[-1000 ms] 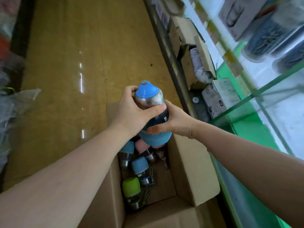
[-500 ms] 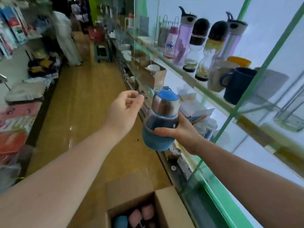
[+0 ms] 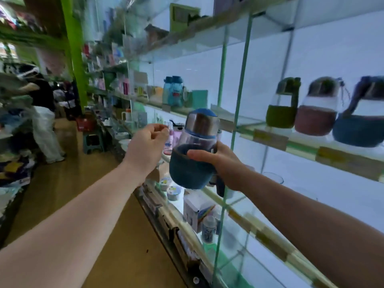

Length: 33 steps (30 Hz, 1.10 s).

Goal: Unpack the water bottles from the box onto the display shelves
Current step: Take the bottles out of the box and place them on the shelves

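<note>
1. Premises: a shop aisle with a brown floor (image 3: 62, 190) running toward 11 o'clock; glass display shelves (image 3: 311, 146) with green uprights and a lit white back panel fill the side from 1 to 5 o'clock.
2. A person in white trousers (image 3: 42, 129) stands well down the aisle at 9 o'clock, beside a small green stool (image 3: 92, 141).
3. On the shelf at 2 to 3 o'clock stand three bottles in a row: a green-sleeved bottle (image 3: 282, 104), a pink-sleeved bottle (image 3: 318, 109) and a blue-sleeved shelf bottle (image 3: 361, 115). Lower shelves hold small boxes and jars, blurred.
4. A green glass upright (image 3: 239, 100) stands between the held item and those three bottles.
5. The blue water bottle (image 3: 193, 150), with steel collar and blue cap, is in the air at centre frame, in front of the shelving, roughly upright, tilted slightly.
6. The right hand (image 3: 220, 161) wraps the bottle's sleeve, thumb across the front, fingers clamped behind.
7. The left hand (image 3: 147, 144) hovers just beside the bottle at its 9 o'clock, apart from it, fingers curled loosely, holding nothing.
</note>
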Each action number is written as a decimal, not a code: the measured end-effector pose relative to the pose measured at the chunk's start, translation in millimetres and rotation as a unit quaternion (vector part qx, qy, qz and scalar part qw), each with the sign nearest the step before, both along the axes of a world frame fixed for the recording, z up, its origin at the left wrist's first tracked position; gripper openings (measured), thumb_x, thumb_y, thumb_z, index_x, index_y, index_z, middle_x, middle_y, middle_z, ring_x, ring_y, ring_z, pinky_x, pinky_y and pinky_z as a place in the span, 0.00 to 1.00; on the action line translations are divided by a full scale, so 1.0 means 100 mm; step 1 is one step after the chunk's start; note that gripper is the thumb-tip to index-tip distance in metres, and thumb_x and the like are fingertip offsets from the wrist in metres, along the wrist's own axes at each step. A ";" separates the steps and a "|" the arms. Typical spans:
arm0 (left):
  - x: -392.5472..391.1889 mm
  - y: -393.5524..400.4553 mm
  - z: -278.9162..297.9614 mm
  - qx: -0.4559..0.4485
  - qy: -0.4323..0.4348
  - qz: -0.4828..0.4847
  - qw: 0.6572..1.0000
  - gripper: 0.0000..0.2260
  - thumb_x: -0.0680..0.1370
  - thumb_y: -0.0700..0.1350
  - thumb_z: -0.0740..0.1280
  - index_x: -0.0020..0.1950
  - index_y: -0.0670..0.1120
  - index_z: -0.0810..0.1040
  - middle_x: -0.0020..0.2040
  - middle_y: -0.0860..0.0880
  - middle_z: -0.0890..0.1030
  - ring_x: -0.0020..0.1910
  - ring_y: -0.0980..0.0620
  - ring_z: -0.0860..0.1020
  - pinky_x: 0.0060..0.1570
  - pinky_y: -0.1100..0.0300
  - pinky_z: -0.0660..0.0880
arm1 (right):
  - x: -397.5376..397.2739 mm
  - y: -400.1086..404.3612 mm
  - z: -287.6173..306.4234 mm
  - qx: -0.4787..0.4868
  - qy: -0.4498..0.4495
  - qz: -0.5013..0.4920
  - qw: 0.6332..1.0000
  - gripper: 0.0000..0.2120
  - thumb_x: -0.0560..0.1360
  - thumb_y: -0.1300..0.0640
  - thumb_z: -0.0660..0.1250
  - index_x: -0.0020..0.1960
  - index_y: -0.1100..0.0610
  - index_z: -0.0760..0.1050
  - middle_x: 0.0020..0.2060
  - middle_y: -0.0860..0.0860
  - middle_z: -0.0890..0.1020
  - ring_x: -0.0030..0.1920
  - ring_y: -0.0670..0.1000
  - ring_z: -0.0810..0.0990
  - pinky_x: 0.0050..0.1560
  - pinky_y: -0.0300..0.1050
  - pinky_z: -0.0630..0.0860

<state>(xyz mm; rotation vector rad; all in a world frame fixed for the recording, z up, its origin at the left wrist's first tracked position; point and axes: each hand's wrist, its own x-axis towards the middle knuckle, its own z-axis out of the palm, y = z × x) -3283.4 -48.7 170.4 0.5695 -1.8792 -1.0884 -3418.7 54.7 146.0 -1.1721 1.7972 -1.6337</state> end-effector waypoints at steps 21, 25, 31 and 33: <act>-1.31 0.66 0.85 -0.021 0.013 -0.112 0.993 0.12 0.80 0.45 0.59 0.61 0.44 0.74 0.51 0.48 0.77 0.56 0.45 0.77 0.45 0.59 0.69 | -1.18 0.94 1.15 0.012 0.056 -0.196 0.979 0.36 0.53 0.40 0.79 0.56 0.55 0.75 0.50 0.52 0.81 0.51 0.54 0.79 0.43 0.46 0.77; -1.52 0.66 0.91 -0.022 0.004 -0.113 0.993 0.12 0.80 0.45 0.59 0.61 0.43 0.74 0.55 0.45 0.78 0.57 0.44 0.76 0.48 0.58 0.70 | -1.45 0.94 1.21 0.015 0.048 -0.222 0.974 0.30 0.57 0.41 0.78 0.53 0.51 0.72 0.50 0.50 0.78 0.54 0.54 0.76 0.56 0.54 0.77; -1.87 0.77 0.98 -0.016 -0.001 -0.126 0.992 0.13 0.81 0.45 0.58 0.63 0.43 0.73 0.60 0.45 0.77 0.60 0.45 0.74 0.60 0.53 0.70 | -1.73 0.80 1.14 0.031 0.063 -0.256 0.964 0.38 0.59 0.41 0.78 0.63 0.54 0.69 0.57 0.52 0.76 0.56 0.55 0.74 0.48 0.48 0.74; -1.98 0.80 0.98 -0.013 -0.001 -0.128 0.992 0.14 0.81 0.45 0.58 0.63 0.43 0.73 0.61 0.45 0.77 0.61 0.45 0.74 0.63 0.52 0.69 | -1.80 0.75 1.07 0.041 0.054 -0.257 0.964 0.39 0.59 0.42 0.78 0.64 0.55 0.69 0.57 0.52 0.76 0.56 0.54 0.73 0.47 0.47 0.72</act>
